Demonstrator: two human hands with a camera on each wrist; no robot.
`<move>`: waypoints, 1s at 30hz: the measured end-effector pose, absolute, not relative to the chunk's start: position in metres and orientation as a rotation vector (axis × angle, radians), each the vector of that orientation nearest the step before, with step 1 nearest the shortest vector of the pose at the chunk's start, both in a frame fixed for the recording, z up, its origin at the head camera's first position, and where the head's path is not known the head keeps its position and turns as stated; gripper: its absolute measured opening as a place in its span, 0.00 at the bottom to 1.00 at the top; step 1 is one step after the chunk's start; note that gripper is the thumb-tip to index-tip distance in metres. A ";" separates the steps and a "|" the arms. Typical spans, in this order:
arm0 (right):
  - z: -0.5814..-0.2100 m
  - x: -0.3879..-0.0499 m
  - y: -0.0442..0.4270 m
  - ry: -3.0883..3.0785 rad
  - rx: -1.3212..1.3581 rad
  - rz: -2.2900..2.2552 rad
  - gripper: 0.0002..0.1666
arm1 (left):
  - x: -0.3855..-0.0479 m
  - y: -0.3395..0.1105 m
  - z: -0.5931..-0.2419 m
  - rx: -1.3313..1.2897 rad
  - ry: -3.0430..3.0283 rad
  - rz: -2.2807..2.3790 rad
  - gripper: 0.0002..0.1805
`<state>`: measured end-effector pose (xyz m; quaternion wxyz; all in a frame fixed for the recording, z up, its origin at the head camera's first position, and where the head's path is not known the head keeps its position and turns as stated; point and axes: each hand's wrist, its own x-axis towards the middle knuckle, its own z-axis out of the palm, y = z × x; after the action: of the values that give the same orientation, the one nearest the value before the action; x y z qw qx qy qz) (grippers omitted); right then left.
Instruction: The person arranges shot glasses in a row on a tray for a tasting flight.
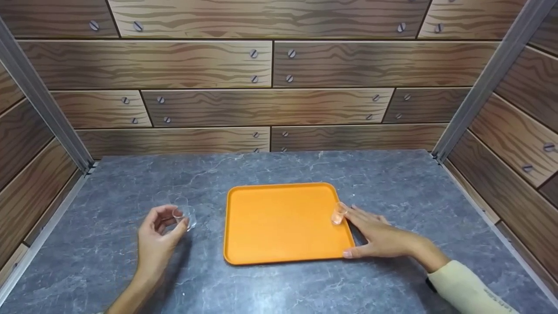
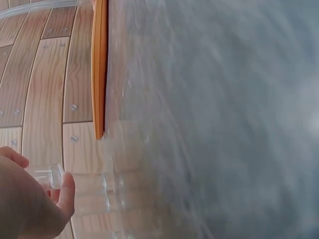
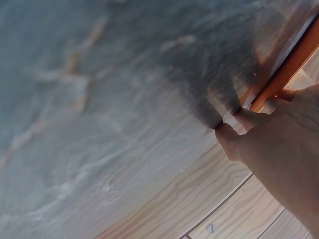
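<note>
Tray (image 1: 281,226) lies flat, long axis running left to right. Left hand (image 1: 159,229) pinches a cup (image 2: 55,177); right hand (image 1: 375,235) touches the tray's right edge, unclenched.

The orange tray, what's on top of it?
One small clear cup, near the right edge of the orange tray, by the right hand. The tray hides whatever's underneath.

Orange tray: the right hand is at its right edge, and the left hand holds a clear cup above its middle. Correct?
Not quite: the left hand holds the clear cup left of the orange tray, not above it, as the head view shows. The rest stands.
</note>
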<state>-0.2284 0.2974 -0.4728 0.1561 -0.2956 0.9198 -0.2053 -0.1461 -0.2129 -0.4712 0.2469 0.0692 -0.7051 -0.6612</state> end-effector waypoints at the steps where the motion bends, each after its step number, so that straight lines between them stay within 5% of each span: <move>1: -0.473 -0.229 0.297 2.635 -0.850 -0.585 0.69 | -0.146 -0.211 -0.471 0.182 -1.920 -1.810 0.20; 30: -0.469 -0.228 0.299 2.629 -0.885 -0.575 0.68 | -0.150 -0.146 -0.465 -0.012 -1.904 -2.034 0.18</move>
<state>-0.2278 0.2987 -0.4695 0.1538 -0.3086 0.9170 -0.2004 -0.1499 -0.1459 -0.4650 0.1766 -0.0041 -0.6727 -0.7185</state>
